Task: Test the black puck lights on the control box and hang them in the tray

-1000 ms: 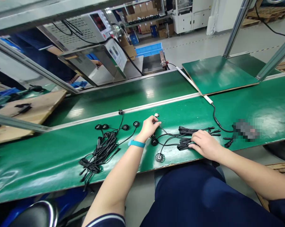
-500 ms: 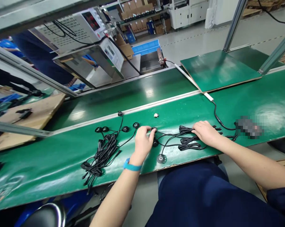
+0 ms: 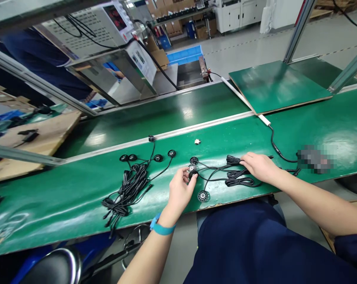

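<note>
My left hand (image 3: 180, 188), with a blue wristband (image 3: 163, 227), pinches a round black cable head (image 3: 193, 174) between thumb and fingers. Two similar round heads lie just beyond these fingertips, and another round head (image 3: 203, 195) with a pale centre rests nearer the table edge. Black cables run from them to coiled cable bundles on the right. My right hand (image 3: 258, 166) lies over these coils, its thumb and fingers closed at the end of the upper cable bundle (image 3: 233, 160). A lower cable bundle (image 3: 239, 182) lies in front of it.
A heap of black cables (image 3: 131, 185) with round heads lies on the left of the green tabletop (image 3: 66, 205). A small pale piece (image 3: 197, 141) lies beyond my left hand. A raised green board (image 3: 279, 88) and a white tube (image 3: 237, 94) stand at back right. A blurred dark object (image 3: 314, 158) sits at right.
My left hand has moved slightly nearer to me, from the farther round head to a nearer one, which it now pinches. My right hand stays at the upper cable bundle.
</note>
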